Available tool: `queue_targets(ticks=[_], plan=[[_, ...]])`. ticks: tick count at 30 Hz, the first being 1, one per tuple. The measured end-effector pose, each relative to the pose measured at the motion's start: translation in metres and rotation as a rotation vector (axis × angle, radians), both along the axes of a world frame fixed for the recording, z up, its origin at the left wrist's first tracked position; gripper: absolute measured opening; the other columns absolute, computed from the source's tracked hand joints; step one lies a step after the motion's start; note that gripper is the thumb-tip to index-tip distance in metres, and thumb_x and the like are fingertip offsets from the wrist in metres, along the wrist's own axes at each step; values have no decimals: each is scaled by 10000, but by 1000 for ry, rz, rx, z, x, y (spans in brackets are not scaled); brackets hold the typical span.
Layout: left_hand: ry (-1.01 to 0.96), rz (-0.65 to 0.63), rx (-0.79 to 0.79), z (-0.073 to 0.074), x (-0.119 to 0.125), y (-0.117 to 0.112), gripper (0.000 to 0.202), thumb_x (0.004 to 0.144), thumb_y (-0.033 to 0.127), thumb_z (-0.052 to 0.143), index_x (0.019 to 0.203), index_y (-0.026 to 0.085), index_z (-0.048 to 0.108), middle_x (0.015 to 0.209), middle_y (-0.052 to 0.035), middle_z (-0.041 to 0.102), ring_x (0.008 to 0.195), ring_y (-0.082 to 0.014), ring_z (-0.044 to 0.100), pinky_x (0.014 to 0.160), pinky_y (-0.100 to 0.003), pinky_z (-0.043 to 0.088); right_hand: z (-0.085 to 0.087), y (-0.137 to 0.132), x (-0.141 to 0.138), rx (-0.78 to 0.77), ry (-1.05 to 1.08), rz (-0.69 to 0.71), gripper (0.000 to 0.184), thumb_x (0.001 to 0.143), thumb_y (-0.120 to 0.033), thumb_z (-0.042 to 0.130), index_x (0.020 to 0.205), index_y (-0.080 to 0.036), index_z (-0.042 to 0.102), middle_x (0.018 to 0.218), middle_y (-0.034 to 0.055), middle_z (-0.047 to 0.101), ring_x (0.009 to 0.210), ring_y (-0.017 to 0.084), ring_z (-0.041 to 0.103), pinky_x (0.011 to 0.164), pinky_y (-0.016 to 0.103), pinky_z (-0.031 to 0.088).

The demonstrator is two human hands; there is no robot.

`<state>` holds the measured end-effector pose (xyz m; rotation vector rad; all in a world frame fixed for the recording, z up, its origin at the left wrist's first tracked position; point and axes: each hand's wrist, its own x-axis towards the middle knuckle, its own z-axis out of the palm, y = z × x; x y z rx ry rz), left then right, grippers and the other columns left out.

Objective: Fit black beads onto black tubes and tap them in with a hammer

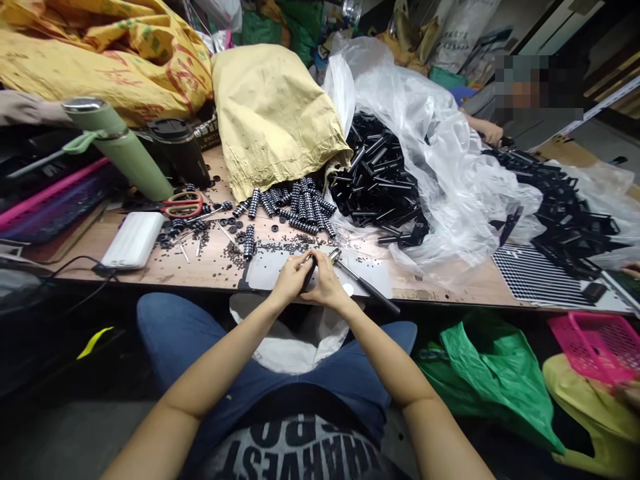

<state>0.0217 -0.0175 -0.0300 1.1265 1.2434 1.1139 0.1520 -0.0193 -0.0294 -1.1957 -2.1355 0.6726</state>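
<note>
Over the front edge of the table, my left hand (291,279) and my right hand (327,280) meet with fingers closed round a dark elongated part (309,275). Its exact kind is mostly hidden by the fingers. Beneath them lies a pale grey mat (270,267). A rod-shaped tool with a dark handle (367,285) rests on the mat just right of my right hand, its metal end close to the fingers. Tiny dark rings (300,241) are scattered behind the hands. Ribbed black-and-white cylinders (307,203) lie heaped at the mouth of a yellow sack (275,113).
Black plastic parts (380,177) spill from a clear plastic bag (430,133). On the left stand a green bottle (125,153), a dark cup (180,150), red-handled scissors (183,205) and a white power bank (133,240). A co-worker's hand (487,130) is at the right, beyond more black parts (565,207).
</note>
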Motion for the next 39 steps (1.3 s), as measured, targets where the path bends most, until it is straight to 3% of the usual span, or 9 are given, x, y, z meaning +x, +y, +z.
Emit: queue_targets(ticks=[5, 8, 12, 15, 20, 25, 32, 36, 39], plan=[[727, -109, 490, -27, 1, -7, 470, 862, 132, 502, 1329, 92, 513, 1057, -151, 577, 997, -242, 563, 918, -406, 481, -17, -6, 3, 33, -124, -85, 859, 734, -183, 630, 1474, -124, 198, 1443, 218, 342, 1382, 318, 292, 1131, 520, 293], [933, -214, 626, -37, -6, -4, 409, 925, 128, 391, 1313, 79, 510, 1065, -176, 591, 968, -240, 570, 854, -385, 494, -12, -18, 33, 76, -273, -200, 867, 750, -323, 695, 1461, -125, 241, 1462, 216, 315, 1372, 347, 292, 1095, 515, 337], [1123, -326, 798, -35, -22, 0, 368, 964, 217, 389, 1285, 96, 524, 1017, -163, 621, 930, -241, 580, 787, -374, 460, 3, -30, 87, 19, -604, -541, 408, 867, -390, 592, 1156, -102, 560, 1167, 218, 558, 1127, 353, 505, 917, 474, 440], [1244, -362, 877, -29, -30, -2, 367, 975, 257, 389, 1280, 107, 526, 1030, -152, 641, 934, -243, 578, 765, -384, 411, 17, -35, 103, -129, -650, -589, 248, 946, -365, 460, 945, -146, 578, 932, 149, 629, 887, 281, 597, 755, 366, 453], [1326, -364, 943, -26, -34, -2, 361, 975, 166, 343, 1289, 134, 519, 1102, -131, 657, 981, -227, 577, 799, -400, 376, 32, -55, 82, -182, -255, -525, 364, 1015, -417, 209, 933, -207, 494, 697, 20, 591, 611, 175, 581, 597, 255, 384], [1347, -359, 856, -27, -25, -8, 413, 950, 125, 336, 1324, 145, 510, 1197, -139, 640, 1100, -247, 565, 930, -441, 372, 35, -71, 67, -284, -491, -472, 329, 1003, -378, 269, 851, -200, 500, 584, 1, 529, 520, 172, 537, 533, 251, 292], [1347, -313, 731, -36, 15, -35, 672, 924, 421, 399, 1407, -44, 355, 1469, -266, 359, 1407, -350, 271, 1149, -494, 188, 60, -77, 27, -136, -317, -358, 425, 1019, -416, 158, 967, -188, 513, 741, 53, 639, 602, 167, 603, 580, 237, 374], [1306, -300, 771, -44, 13, -26, 569, 911, 245, 368, 1390, -61, 363, 1440, -282, 392, 1376, -336, 338, 1125, -481, 252, 49, -75, 7, -253, -609, -181, 336, 1013, -387, 277, 943, -193, 542, 776, 64, 681, 639, 195, 635, 572, 243, 347], [1219, -277, 709, -37, 11, -15, 477, 903, 212, 383, 1326, 9, 473, 1256, -252, 572, 1225, -318, 510, 1000, -468, 407, 45, -69, 12, -239, -555, -212, 343, 1020, -386, 259, 957, -214, 549, 757, 42, 677, 664, 195, 640, 578, 242, 331]])
